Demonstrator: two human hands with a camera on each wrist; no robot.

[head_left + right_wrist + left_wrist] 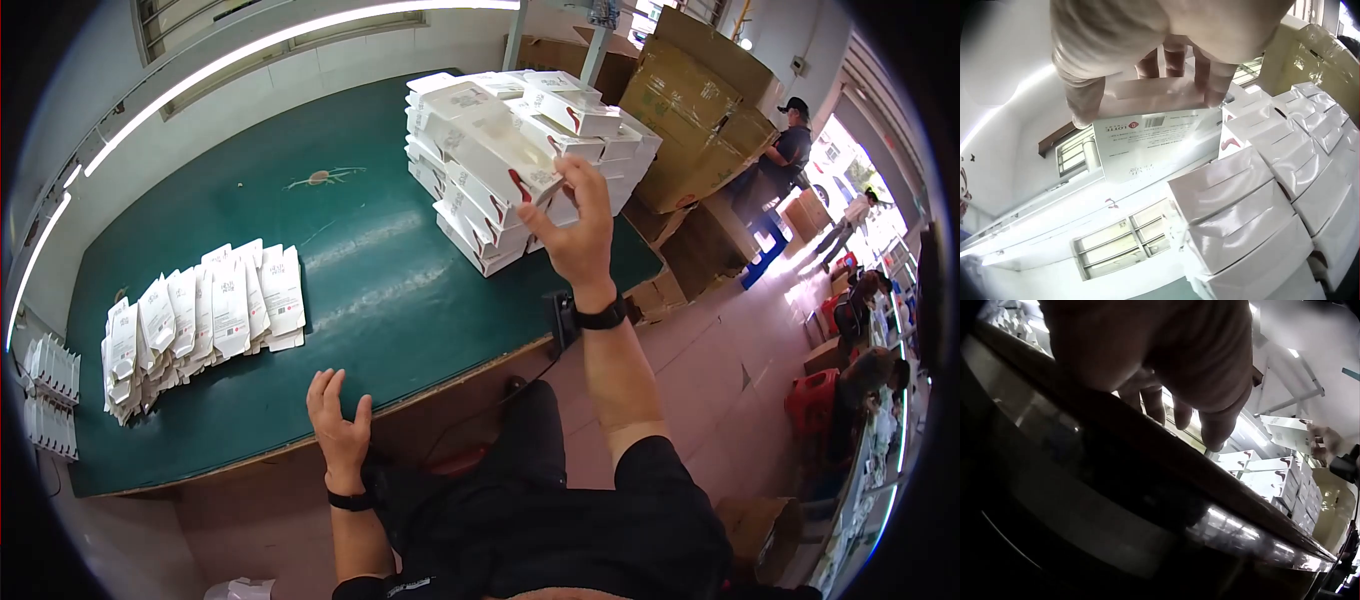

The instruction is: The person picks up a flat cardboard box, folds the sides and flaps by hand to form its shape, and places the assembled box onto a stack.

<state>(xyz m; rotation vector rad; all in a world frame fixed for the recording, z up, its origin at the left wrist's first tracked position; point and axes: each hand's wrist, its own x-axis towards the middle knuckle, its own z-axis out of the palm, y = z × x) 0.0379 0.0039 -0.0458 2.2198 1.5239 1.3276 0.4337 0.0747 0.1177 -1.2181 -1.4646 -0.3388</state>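
My right hand (582, 235) grips the near end of a white box (500, 158) between thumb and fingers. This box has a red mark on its end and overlaps the top of a stack of similar boxes (478, 243) in the head view. In the right wrist view, printed text and a barcode show on the held box (1147, 140), beside the stacked boxes (1241, 219). The left hand (342, 432) is in front of the table's near edge, fingers apart and holding nothing. From the left wrist, its relaxed fingers (1215, 428) appear above the dark edge.
Flattened white cartons (230, 305) lie in overlapping rows on the green table (370, 330). More white boxes (52, 400) stand at the far left. Large brown cardboard boxes (690, 110) stand beyond the table's right end. Several people (790, 140) are farther off at the right.
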